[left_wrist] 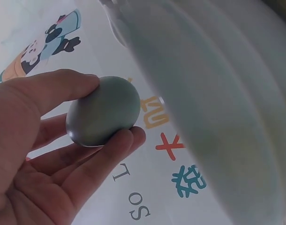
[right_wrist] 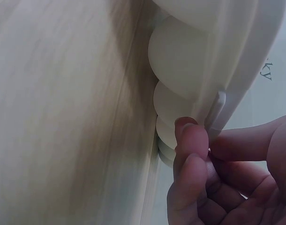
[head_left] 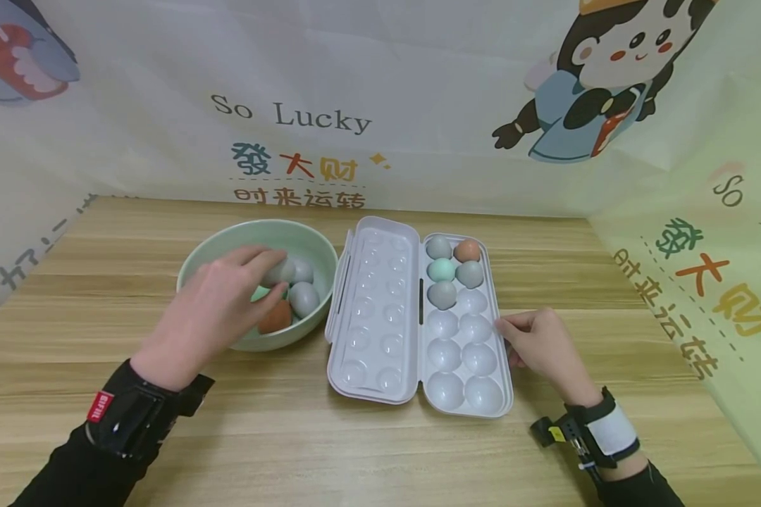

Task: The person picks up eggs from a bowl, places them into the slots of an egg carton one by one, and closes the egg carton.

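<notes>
Over the pale green bowl, my left hand grips a grey-green egg between thumb and fingers. Below it in the bowl lie a brown egg, a pale grey egg and others partly hidden by the hand. To the bowl's right stands a white plastic egg box with its lid laid back to the left. Several grey, brown and mint eggs fill cups at its far end; the nearer cups hold nothing. My right hand pinches the box's right rim between thumb and fingers.
The bowl and the lid stand close side by side on the wooden table. A printed cloth hangs behind the table and along its sides.
</notes>
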`<state>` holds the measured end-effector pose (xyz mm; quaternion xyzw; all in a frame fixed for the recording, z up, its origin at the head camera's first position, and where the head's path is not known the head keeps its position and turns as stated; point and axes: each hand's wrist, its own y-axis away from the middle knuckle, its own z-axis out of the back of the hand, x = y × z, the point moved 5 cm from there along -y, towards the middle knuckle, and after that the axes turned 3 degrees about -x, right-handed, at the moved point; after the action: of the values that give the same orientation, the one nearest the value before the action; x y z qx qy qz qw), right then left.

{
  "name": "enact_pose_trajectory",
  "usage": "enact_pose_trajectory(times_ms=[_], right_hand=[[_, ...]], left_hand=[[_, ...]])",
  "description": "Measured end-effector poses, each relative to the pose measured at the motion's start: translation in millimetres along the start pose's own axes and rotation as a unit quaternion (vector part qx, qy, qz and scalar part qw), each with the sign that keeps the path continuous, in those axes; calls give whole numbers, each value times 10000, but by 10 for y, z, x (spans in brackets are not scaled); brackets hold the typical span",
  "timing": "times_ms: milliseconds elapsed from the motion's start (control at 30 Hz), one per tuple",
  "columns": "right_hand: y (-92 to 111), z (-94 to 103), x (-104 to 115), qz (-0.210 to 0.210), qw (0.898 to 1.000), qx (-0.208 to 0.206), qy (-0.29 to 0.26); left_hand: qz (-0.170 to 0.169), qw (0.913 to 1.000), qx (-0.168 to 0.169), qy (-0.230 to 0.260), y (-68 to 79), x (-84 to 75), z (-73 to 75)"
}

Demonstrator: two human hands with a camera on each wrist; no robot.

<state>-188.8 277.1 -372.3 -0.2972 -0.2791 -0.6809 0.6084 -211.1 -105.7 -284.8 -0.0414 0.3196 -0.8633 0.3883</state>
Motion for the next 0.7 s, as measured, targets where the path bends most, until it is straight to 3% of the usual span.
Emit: enact_pose_trajectory(times_ms=[700], right_hand=[[-12, -2, -15, 2, 10000, 1, -97]], left_hand=[[-970, 9932, -631, 91, -29, -188, -3]])
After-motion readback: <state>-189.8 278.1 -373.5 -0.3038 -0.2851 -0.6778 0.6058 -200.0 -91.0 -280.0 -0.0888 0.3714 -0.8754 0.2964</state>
